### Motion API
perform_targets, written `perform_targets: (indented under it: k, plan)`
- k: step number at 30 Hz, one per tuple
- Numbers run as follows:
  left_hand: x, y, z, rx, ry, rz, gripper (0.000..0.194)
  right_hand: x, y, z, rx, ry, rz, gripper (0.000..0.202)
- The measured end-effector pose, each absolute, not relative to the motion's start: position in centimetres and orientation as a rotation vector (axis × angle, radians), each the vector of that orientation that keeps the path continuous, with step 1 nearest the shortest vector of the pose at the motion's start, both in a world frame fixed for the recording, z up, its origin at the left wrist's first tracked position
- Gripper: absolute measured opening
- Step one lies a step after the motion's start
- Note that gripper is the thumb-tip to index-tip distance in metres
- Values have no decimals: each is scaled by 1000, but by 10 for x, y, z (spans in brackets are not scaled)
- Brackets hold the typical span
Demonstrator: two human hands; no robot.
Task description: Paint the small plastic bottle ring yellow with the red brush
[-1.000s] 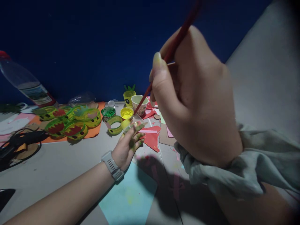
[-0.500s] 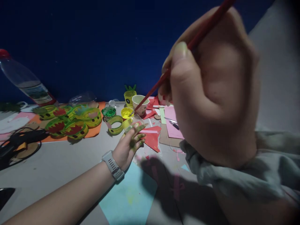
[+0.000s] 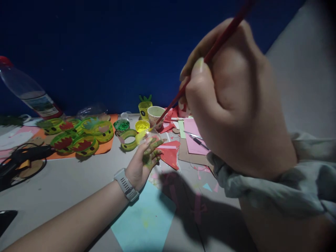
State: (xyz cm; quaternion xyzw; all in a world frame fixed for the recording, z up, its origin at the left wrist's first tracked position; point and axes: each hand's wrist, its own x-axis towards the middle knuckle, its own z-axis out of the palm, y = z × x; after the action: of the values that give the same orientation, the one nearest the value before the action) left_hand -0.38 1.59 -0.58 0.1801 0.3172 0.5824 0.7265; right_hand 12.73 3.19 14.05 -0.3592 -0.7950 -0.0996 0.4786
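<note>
Close to the camera, my right hand (image 3: 231,91) grips a red-handled paintbrush (image 3: 181,91). Its tip reaches down to a clear plastic ring (image 3: 154,134), partly coated in yellow paint. My left hand (image 3: 145,157), with green-yellow smears on its fingers, holds that ring from below; a grey watch is on the wrist. Just behind the ring stand a small cup of yellow paint (image 3: 142,126) and a patterned paper cup (image 3: 156,117). A cup of green paint (image 3: 122,126) is to their left. Beside my left hand lies a painted yellow-green ring (image 3: 129,140).
Several painted rings with red paper pieces (image 3: 78,140) rest on orange paper at left. A glue gun (image 3: 23,157) with its cable and a tilted bottle (image 3: 36,94) are farther left. Blue paper (image 3: 143,224) lies in front; paper scraps and a pen (image 3: 198,140) are at right.
My right hand has shifted slightly down, and the brush tip has moved right, from near the yellow paint cup's edge along the clear ring. My left hand has tilted the ring a little.
</note>
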Motion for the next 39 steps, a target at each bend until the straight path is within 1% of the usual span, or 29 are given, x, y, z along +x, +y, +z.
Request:
perform_targets:
  k: [4,7,10,13,17,19,22,24,29,31,35,39]
  plan:
    - [-6,17,-10,396,727,1268,23,131,32,142,-707,-2000,-177,24]
    - [-8,19,-12,398,718,1274,19,127,28,144,-548,-2059,-113,27]
    - [-8,20,-12,392,722,1286,14,122,24,147,-605,-2034,-41,27]
    - [-7,19,-11,395,721,1285,16,122,24,149,-716,-2005,30,23]
    - [-5,18,-10,406,704,1286,21,127,28,150,-754,-1987,7,29]
    - [-5,18,-10,405,713,1285,23,130,29,149,-698,-1978,-11,32]
    - [-6,19,-13,404,730,1280,20,129,28,148,-528,-2039,-83,30]
    - [-7,19,-14,412,726,1292,17,127,25,146,-493,-2092,-104,27]
    - [-6,19,-14,418,727,1318,18,121,22,140,-826,-1983,24,12]
    - [-5,18,-12,411,729,1320,18,121,24,138,-881,-1940,25,11]
    - [-3,17,-9,410,714,1336,19,124,27,139,-938,-1924,-57,12]
    - [-6,18,-9,405,732,1317,25,125,27,141,-946,-1894,-221,10]
